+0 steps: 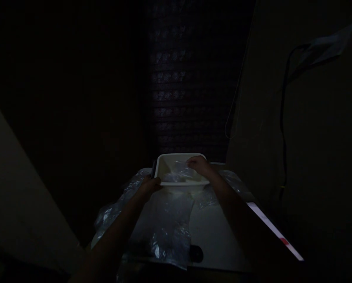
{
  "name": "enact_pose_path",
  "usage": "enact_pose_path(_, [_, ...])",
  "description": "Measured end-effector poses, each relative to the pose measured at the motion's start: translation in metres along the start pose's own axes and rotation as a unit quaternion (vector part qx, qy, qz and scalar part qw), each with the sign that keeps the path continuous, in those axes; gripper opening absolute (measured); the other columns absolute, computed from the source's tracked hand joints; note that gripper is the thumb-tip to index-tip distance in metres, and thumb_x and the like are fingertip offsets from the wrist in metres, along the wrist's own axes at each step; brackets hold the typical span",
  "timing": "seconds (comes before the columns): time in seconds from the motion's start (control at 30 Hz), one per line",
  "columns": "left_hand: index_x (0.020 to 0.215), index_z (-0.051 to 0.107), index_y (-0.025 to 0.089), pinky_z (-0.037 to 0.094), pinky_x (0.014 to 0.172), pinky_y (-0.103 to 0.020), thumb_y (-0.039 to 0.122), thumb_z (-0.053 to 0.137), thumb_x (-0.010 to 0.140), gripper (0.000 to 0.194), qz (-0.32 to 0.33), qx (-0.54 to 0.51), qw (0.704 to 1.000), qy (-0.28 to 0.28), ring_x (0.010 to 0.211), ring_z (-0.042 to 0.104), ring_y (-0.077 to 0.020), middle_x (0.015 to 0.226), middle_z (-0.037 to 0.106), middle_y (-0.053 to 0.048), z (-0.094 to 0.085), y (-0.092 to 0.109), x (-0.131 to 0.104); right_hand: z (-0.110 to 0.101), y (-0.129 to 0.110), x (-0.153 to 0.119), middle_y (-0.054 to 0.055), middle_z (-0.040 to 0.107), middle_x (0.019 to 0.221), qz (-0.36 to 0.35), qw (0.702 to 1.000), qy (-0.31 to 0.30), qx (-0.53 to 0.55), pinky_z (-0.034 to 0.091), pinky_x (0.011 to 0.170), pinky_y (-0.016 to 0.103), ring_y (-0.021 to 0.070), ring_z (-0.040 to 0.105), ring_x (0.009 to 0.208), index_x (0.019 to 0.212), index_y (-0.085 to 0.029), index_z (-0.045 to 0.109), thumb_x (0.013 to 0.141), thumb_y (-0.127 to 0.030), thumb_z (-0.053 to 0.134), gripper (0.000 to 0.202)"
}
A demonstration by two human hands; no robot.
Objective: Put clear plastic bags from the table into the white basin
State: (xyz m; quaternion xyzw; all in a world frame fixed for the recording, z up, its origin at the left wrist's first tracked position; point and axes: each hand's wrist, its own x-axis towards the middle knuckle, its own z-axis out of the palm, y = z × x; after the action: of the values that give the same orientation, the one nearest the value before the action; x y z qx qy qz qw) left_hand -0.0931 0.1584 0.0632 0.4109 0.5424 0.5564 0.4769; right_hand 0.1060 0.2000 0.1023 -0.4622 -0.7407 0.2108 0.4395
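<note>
A white plastic tub (183,184) stands on the far part of the table. My left hand (151,185) is closed at the tub's near left corner, its fingers at the rim. A thin dark object (153,169) stands up just beyond that hand; whether the hand touches it I cannot tell. Over the inside of the tub, my right hand (198,163) pinches a clear plastic bag (182,167). More clear plastic (171,178) lies at the bottom of the tub. The dim light hides finer detail.
Sheets of clear plastic (164,236) cover much of the pale table (214,232), with more along its left side. A round black object (196,254) sits near the front edge. At right are a lit screen (274,230) and a hanging black cable (283,118).
</note>
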Motion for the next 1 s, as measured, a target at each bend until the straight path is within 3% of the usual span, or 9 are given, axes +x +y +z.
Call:
enact_pose_path(0.17, [0.083,0.04,0.013,0.045,0.048,-0.026,0.008,0.048,0.051,0.034,-0.013,0.019,0.996,-0.082,0.057,0.053,-0.015,0.069,0.052,-0.004,-0.012,-0.006,-0.019,0.022,0.002,-0.003,0.002,0.059,0.058,-0.005,0.999,-0.05,0.0,0.037,0.051,0.02,0.0122,0.052,0.057,0.059,-0.011,0.06,0.055,-0.011,0.047,0.013])
enact_pose_path(0.3, [0.088,0.038,0.013,0.044,0.047,-0.023,0.007,0.048,0.05,0.04,0.004,0.027,0.994,-0.108,0.061,0.053,-0.0152,0.074,0.051,-0.004,-0.017,-0.01,-0.027,0.04,-0.001,-0.003,0.001,0.059,0.057,-0.009,0.994,-0.108,-0.014,0.037,0.049,0.019,0.0118,0.051,0.055,0.06,-0.011,0.061,0.052,-0.011,0.05,0.013])
enact_pose_path(0.53, [0.087,0.039,0.013,0.044,0.049,-0.024,0.006,0.049,0.048,0.041,-0.008,0.06,0.993,-0.103,0.063,0.052,-0.0164,0.073,0.052,-0.004,-0.017,-0.016,-0.017,0.06,-0.01,-0.006,0.001,0.059,0.058,0.01,0.992,-0.103,-0.073,0.036,0.049,0.019,0.0121,0.052,0.056,0.061,-0.014,0.061,0.051,-0.009,0.051,0.015])
enact_pose_path(0.73, [0.084,0.04,0.012,0.045,0.048,-0.025,0.004,0.047,0.047,0.039,-0.025,0.042,0.996,-0.07,0.061,0.052,-0.0166,0.07,0.052,-0.004,-0.012,-0.009,-0.02,0.067,0.0,-0.009,0.001,0.059,0.058,0.018,0.992,-0.082,-0.09,0.036,0.049,0.02,0.0126,0.052,0.057,0.059,-0.017,0.06,0.051,-0.017,0.056,0.01])
enact_pose_path(0.9, [0.079,0.04,0.012,0.046,0.05,-0.026,0.004,0.046,0.048,0.033,-0.02,0.017,0.999,-0.047,0.06,0.052,-0.0148,0.07,0.05,-0.004,-0.009,-0.006,-0.017,0.064,0.008,-0.005,0.004,0.059,0.07,0.007,0.996,-0.019,-0.084,0.037,0.054,0.022,0.0136,0.052,0.065,0.067,-0.016,0.059,0.058,-0.028,0.052,0.016])
enact_pose_path(1.0, [0.078,0.039,0.012,0.046,0.05,-0.026,0.005,0.046,0.051,0.029,-0.009,0.004,1.0,-0.016,0.057,0.051,-0.012,0.068,0.049,-0.003,-0.006,-0.005,-0.011,0.054,0.007,-0.001,0.004,0.059,0.068,-0.005,0.995,-0.032,-0.093,0.036,0.053,0.02,0.012,0.052,0.062,0.064,-0.015,0.059,0.064,-0.028,0.044,0.02])
